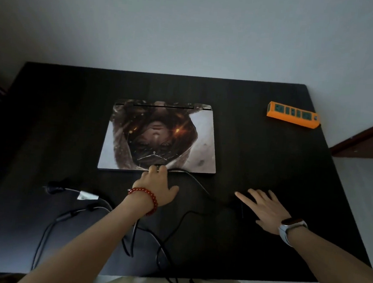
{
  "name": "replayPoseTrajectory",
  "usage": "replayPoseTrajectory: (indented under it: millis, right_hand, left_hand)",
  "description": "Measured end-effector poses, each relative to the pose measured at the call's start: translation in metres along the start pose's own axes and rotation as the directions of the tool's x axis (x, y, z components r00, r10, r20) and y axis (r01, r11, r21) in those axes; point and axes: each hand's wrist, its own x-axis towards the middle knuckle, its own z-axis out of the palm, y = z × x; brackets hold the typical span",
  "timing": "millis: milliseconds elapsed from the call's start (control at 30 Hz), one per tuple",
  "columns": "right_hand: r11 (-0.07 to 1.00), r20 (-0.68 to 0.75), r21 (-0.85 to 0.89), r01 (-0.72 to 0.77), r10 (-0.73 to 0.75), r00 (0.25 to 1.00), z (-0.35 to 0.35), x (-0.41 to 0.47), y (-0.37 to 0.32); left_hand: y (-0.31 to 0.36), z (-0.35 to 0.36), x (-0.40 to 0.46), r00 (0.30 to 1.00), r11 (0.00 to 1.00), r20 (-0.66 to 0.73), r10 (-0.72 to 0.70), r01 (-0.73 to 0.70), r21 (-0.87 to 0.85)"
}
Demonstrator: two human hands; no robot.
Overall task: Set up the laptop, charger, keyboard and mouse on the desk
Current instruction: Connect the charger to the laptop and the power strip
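Observation:
A closed laptop (159, 138) with a printed picture on its lid lies flat in the middle of the black desk (268, 165). My left hand (158, 187), with a red bead bracelet, grips a small plug of the black charger cable (191, 179) at the laptop's near edge. My right hand (265, 209), with a watch on the wrist, rests with fingers spread on the dark charger brick (241, 209) to the right. The cable loops over the near part of the desk. Its wall plug (53, 187) lies at the left. I see no keyboard or mouse.
An orange power strip (292, 114) lies at the desk's back right corner. A white tag (87, 195) sits on the cable at the left. The pale wall runs behind the desk, and a dark wooden piece (364, 142) stands to the right.

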Motion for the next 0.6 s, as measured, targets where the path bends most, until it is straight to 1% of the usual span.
replayPoseTrajectory:
  millis: [100, 200, 267, 333, 400, 433, 500, 567, 600]
  right_hand:
    - [0.998, 0.013, -0.023, -0.056, 0.056, 0.998, -0.001, 0.006, -0.01]
    - [0.993, 0.01, -0.038, -0.108, 0.109, 0.994, -0.004, 0.009, -0.017]
    - [0.99, 0.025, -0.052, -0.128, 0.129, 0.991, -0.008, 0.01, -0.022]
    - [0.991, 0.052, -0.022, -0.131, 0.132, 0.99, -0.014, 0.012, -0.032]
    - [0.991, 0.042, 0.077, -0.111, 0.108, 0.993, -0.026, 0.015, -0.049]
    - [0.987, -0.003, 0.137, -0.083, 0.085, 0.996, -0.034, 0.018, -0.059]
    - [0.969, -0.187, 0.248, 0.005, 0.043, 0.981, -0.053, 0.025, -0.086]
    - [0.91, -0.371, 0.397, 0.119, 0.041, 0.928, -0.077, 0.033, -0.113]
    - [0.865, -0.414, 0.47, 0.177, 0.039, 0.909, -0.089, 0.035, -0.127]
  left_hand:
    - [-0.001, 0.007, -0.008, 0.993, 0.978, -0.114, 0.025, -0.048, -0.204]
    - [-0.007, 0.014, -0.019, 0.967, 0.956, -0.242, 0.077, -0.141, -0.258]
    - [-0.018, 0.019, -0.024, 0.95, 0.952, -0.302, 0.085, -0.167, -0.257]
    - [-0.035, 0.022, -0.027, 0.942, 0.954, -0.335, 0.031, -0.128, -0.271]
    - [-0.058, 0.027, -0.027, 0.933, 0.955, -0.352, -0.079, -0.03, -0.294]
    - [-0.072, 0.029, -0.027, 0.923, 0.95, -0.356, -0.148, 0.032, -0.312]
    - [-0.103, 0.033, -0.03, 0.886, 0.918, -0.358, -0.295, 0.159, -0.364]
    - [-0.133, 0.038, -0.036, 0.846, 0.874, -0.338, -0.412, 0.262, -0.409]
    - [-0.147, 0.042, -0.04, 0.832, 0.857, -0.322, -0.452, 0.305, -0.416]
